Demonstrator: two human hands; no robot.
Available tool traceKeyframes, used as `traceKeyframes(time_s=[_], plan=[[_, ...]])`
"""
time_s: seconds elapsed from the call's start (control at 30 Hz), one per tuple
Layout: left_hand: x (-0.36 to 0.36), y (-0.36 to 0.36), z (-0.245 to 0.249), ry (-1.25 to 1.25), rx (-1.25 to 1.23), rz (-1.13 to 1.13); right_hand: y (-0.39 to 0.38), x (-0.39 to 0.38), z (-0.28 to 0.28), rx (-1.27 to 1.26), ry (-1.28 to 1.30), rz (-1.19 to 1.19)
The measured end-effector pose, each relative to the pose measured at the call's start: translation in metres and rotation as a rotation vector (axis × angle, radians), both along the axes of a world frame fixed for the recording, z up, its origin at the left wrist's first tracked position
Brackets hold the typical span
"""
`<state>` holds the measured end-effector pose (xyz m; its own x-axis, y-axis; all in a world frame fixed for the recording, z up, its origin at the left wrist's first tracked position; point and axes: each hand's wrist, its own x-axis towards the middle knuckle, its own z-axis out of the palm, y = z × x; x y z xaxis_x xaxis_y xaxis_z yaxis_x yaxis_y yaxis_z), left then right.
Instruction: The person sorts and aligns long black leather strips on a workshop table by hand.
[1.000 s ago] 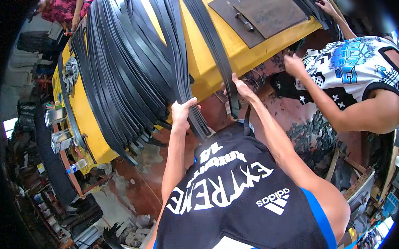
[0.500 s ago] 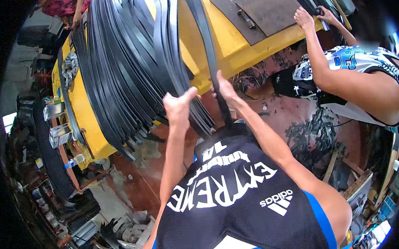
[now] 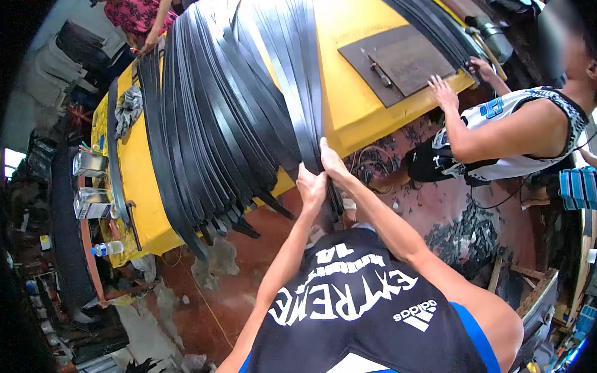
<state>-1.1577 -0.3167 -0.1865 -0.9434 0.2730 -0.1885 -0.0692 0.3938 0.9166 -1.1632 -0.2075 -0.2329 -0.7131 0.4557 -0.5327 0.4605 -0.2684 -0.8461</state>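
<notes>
A bundle of long black strips point(image 3: 303, 99) runs down over the near edge of the yellow table point(image 3: 359, 132). My left hand point(image 3: 312, 187) is closed around the bundle just off the table edge. Right beside it, my right hand point(image 3: 334, 163) grips the same bundle on its right side, with the thumb pointing up along the strips. The strip ends hang below my hands, close to my shirt. Left of the bundle, many more black strips point(image 3: 209, 130) lie across the table with loose ends over its edge.
A brown board point(image 3: 416, 58) with a small tool point(image 3: 380, 75) lies on the table. At right, a co-worker point(image 3: 519, 130) handles more strips; another person point(image 3: 146, 23) stands behind. Tins point(image 3: 91, 203), a bottle point(image 3: 108, 249) and a grey cloth point(image 3: 128, 110) are at left. Black scraps point(image 3: 470, 232) litter the floor.
My hands have come together, and the separate strip in my right hand now lies against the bundle in my left. The view has shifted, and the co-worker's hands have moved along the table edge.
</notes>
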Motion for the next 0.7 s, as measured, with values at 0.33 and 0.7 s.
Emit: traceKeyframes(time_s=[0.33,0.7], plan=[[0.033,0.043,-0.03,-0.008,-0.057,-0.145,0.025,-0.006,0.059,0.571,-0.295,0.337],[0.053,0.053,0.01,-0.225,-0.029,-0.423,0.064,0.018,0.031,0.292,-0.242,0.207]])
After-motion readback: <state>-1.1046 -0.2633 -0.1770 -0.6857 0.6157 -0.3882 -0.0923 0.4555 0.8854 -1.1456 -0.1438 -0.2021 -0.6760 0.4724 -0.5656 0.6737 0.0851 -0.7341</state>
